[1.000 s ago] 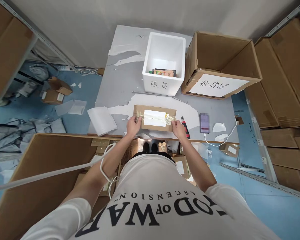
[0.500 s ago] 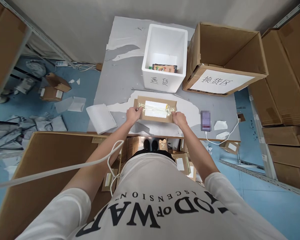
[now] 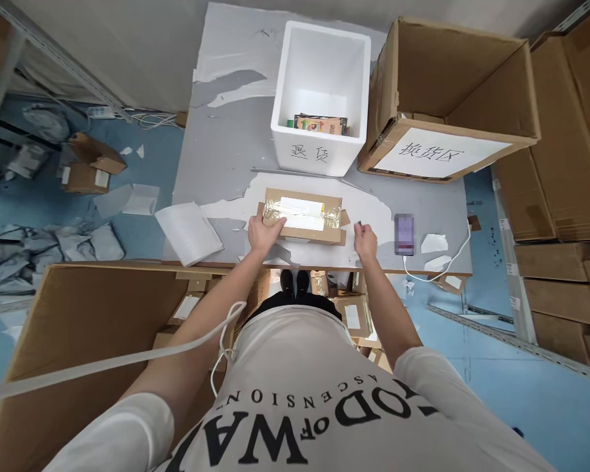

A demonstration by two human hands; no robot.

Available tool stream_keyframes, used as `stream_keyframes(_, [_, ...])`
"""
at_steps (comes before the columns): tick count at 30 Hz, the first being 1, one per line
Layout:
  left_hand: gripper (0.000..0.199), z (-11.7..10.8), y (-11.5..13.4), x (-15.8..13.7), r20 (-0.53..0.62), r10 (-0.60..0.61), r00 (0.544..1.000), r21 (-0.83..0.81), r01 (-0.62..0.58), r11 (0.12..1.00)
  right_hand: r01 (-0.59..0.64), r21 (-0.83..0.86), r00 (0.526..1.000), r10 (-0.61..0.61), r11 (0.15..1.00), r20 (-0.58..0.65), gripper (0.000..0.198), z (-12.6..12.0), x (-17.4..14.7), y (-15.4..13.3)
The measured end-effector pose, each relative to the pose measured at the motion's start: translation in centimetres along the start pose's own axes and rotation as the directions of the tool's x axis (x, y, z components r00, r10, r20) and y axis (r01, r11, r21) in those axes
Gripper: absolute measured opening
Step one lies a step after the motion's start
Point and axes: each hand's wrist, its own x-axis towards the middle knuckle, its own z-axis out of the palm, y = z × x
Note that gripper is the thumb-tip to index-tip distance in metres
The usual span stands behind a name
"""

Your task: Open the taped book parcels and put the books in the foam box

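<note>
A small cardboard box [image 3: 302, 236] lies on the table, with a white label and shiny clear tape across its top. Its right end shows loose flaps sticking out. My left hand [image 3: 265, 233] grips the left end, thumb on top near the label. Clear of the right end, my right hand [image 3: 366, 244] is closed, with a small dark object [image 3: 358, 224] poking out at its fingertips; what kind it is cannot be made out.
Behind the small box stand a white foam bin [image 3: 319, 147] with packets inside and a large open carton [image 3: 442, 154]. A phone [image 3: 404, 234] on a white cable lies right, white packing sheet [image 3: 189, 233] left. Another big open carton [image 3: 78, 314] stands front left.
My right hand has left the box's right end and moved right, now with a small dark object showing. The right-end flaps now stick out. My left hand stays at the left end.
</note>
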Motion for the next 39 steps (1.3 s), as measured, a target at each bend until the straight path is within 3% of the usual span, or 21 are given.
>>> stream_keyframes(1, [0.066, 0.3, 0.0, -0.3, -0.065, 0.031, 0.997, -0.008, -0.032, 0.999, -0.067, -0.097, 0.996, 0.061, 0.993, -0.062, 0.041, -0.1, -0.2, 1.6])
stream_keyframes(3, [0.055, 0.7, 0.0, -0.7, -0.134, 0.149, 0.98, 0.01, -0.149, 0.989, -0.148, -0.248, 0.989, 0.139, 0.957, -0.055, 0.047, -0.2, -0.6, 4.5])
stream_keyframes(5, [0.034, 1.0, -0.3, -1.0, -0.047, 0.3, 0.953, 0.036, -0.299, 0.954, -0.133, -0.287, 0.987, 0.154, 0.949, 0.051, 0.052, -0.4, -0.8, 6.5])
stream_keyframes(7, [0.029, 1.0, -0.8, -1.2, 0.102, 0.447, 0.889, 0.019, -0.451, 0.893, -0.097, -0.238, 0.984, 0.129, 0.966, 0.122, 0.053, -0.9, -0.8, 7.3])
stream_keyframes(10, [0.04, 0.9, -1.8, -1.6, 0.218, 0.592, 0.776, -0.011, -0.605, 0.796, -0.007, -0.082, 1.0, 0.009, 0.997, 0.014, 0.055, -2.5, -0.4, 5.0])
stream_keyframes(12, [0.05, 0.8, -2.3, -1.8, 0.251, 0.624, 0.74, 0.0, -0.644, 0.765, 0.167, 0.021, 0.981, -0.164, 0.986, -0.099, 0.055, -3.6, -0.1, 1.3])
stream_keyframes(13, [0.052, 0.9, -2.5, -2.0, 0.264, 0.625, 0.735, 0.01, -0.65, 0.76, 0.282, 0.06, 0.956, -0.276, 0.957, -0.095, 0.055, -4.0, 0.0, -1.1])
stream_keyframes(15, [0.053, 1.1, -2.7, -2.1, 0.27, 0.614, 0.742, 0.031, -0.644, 0.764, 0.53, 0.102, 0.839, -0.537, 0.842, 0.08, 0.056, -4.1, 0.2, -6.3])
stream_keyframes(17, [0.053, 1.3, -2.9, -2.2, 0.266, 0.61, 0.747, 0.041, -0.641, 0.767, 0.695, 0.121, 0.634, -0.684, 0.709, 0.361, 0.054, -3.4, 0.6, -11.1])
stream_keyframes(19, [0.054, 1.5, -2.9, -2.3, 0.257, 0.619, 0.743, 0.056, -0.65, 0.758, 0.798, 0.085, 0.462, -0.697, 0.597, 0.548, 0.05, -2.3, 1.1, -14.7])
stream_keyframes(20, [0.055, 1.6, -3.0, -2.3, 0.251, 0.628, 0.737, 0.068, -0.66, 0.748, 0.833, 0.058, 0.407, -0.681, 0.55, 0.609, 0.049, -1.8, 1.3, -15.9])
stream_keyframes(22, [0.055, 1.7, -3.1, -2.3, 0.235, 0.652, 0.721, 0.098, -0.685, 0.722, 0.885, -0.008, 0.345, -0.643, 0.466, 0.684, 0.049, -1.1, 1.8, -17.4])
stream_keyframes(25, [0.055, 1.9, -3.3, -2.2, 0.216, 0.684, 0.697, 0.143, -0.715, 0.684, 0.923, -0.125, 0.332, -0.589, 0.365, 0.737, 0.051, -1.2, 1.9, -17.9])
stream_keyframes(28, [0.055, 2.1, -3.6, -2.0, 0.221, 0.698, 0.681, 0.178, -0.732, 0.657, 0.931, -0.217, 0.349, -0.538, 0.295, 0.767, 0.054, -1.9, 1.6, -17.9])
stream_keyframes(34, [0.054, 2.2, -3.6, -2.0, 0.238, 0.688, 0.685, 0.18, -0.727, 0.662, 0.92, -0.291, 0.385, -0.465, 0.262, 0.797, 0.053, -3.6, 1.0, -17.6])
stream_keyframes(39, [0.052, 2.2, -3.5, -1.9, 0.238, 0.685, 0.689, 0.181, -0.724, 0.666, 0.853, -0.455, 0.52, -0.333, 0.257, 0.786, 0.052, -6.6, 0.9, -15.9])
